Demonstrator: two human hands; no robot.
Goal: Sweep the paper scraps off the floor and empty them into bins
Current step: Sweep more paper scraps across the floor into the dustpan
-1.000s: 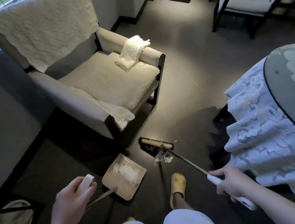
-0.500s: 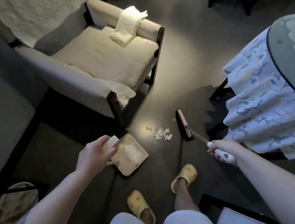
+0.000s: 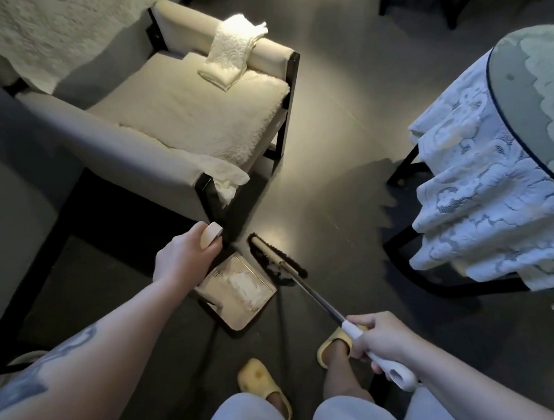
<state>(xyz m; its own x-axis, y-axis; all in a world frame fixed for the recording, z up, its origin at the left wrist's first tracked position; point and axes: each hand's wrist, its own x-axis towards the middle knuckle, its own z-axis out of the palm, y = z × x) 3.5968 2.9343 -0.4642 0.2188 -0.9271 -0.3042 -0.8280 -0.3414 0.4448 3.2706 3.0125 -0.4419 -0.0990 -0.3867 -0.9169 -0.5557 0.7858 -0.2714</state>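
The left hand [image 3: 183, 257] curls around the cream top end of the handle of a beige plastic dustpan [image 3: 238, 289], whose tray sits flat on the dark grey floor [image 3: 349, 177] with a heap of white paper scraps [image 3: 247, 286] lying inside it. At three o'clock of the tray, right against its open edge, is the black-bristled broom head [image 3: 276, 259], with a few more white scraps caught at its bristles. Its thin metal pole [image 3: 312, 295] runs down toward five o'clock into the white grip, and the right hand [image 3: 380, 339] wraps firmly around that grip. Two yellow foam slippers [image 3: 265, 388] stand at six o'clock, beneath pale shorts. At eleven o'clock of the dustpan stands a cream upholstered armchair [image 3: 169, 119] with dark legs and a folded white lace cloth [image 3: 233, 55] on its armrest. Over at three o'clock, well apart, a round glass-topped table [image 3: 524, 91] wears a white lace tablecloth.
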